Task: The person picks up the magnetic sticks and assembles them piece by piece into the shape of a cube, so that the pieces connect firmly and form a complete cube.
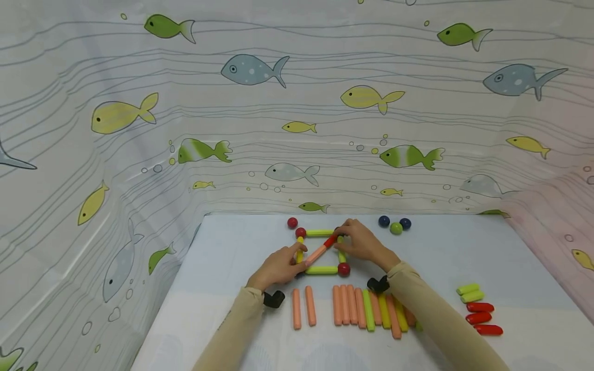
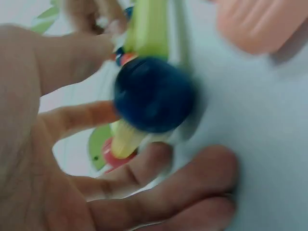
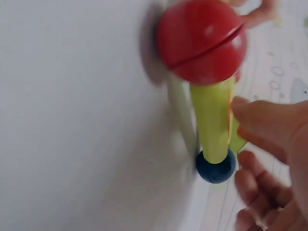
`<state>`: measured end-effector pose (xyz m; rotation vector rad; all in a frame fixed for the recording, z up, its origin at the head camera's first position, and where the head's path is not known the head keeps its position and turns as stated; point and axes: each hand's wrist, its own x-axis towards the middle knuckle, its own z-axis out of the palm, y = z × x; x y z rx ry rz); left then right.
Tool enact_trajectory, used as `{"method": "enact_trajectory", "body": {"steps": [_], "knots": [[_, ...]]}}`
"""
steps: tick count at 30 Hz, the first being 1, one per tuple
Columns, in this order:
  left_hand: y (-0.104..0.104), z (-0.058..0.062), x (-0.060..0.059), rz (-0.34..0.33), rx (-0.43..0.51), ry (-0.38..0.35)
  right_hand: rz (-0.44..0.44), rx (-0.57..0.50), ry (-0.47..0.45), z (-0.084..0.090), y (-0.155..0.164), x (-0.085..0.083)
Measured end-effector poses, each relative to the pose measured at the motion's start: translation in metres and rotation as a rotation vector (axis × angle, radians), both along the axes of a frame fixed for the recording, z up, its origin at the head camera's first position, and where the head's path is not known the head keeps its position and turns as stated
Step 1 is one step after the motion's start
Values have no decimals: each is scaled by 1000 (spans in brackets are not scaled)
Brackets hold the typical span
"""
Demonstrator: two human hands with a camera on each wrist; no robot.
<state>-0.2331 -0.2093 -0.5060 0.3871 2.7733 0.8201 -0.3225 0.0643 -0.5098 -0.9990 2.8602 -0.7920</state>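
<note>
A square frame of rods and balls lies on the table, with a red ball [image 1: 344,269] at its near right corner and another red ball [image 1: 300,233] at its far left. Across it runs a diagonal made of a salmon stick [image 1: 317,254] and a shorter red stick [image 1: 330,241], end to end. My left hand [image 1: 280,265] is at the near left corner, thumb against the salmon stick's end, index fingertip at the blue ball [image 2: 154,95]. At the far right corner my right hand [image 1: 364,242] pinches the red stick, beside a yellow-green rod [image 3: 211,120]; its fingertips are partly hidden.
Salmon, green and yellow sticks [image 1: 345,305] lie in a row nearer me, partly under the right sleeve. Two salmon sticks [image 1: 297,309] lie left of them. Short green pieces [image 1: 472,296] and red pieces [image 1: 480,318] lie at right. Loose balls [image 1: 396,228] sit at the back.
</note>
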Motion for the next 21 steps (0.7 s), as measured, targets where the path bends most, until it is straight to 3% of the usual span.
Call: {"method": "enact_trajectory", "body": {"steps": [4,8,14,21], "knots": [[-13,5,3,-77,52,-78,-1,-11,-102,-1,9,4],[-17,2,3,-137,117,-109,15,-2,-213,2,15,6],[-7,-9,2,-151,59,39,4,2,-340,4,26,4],[11,-16,6,-132,41,159,-40,-6,-377,0,39,4]]}}
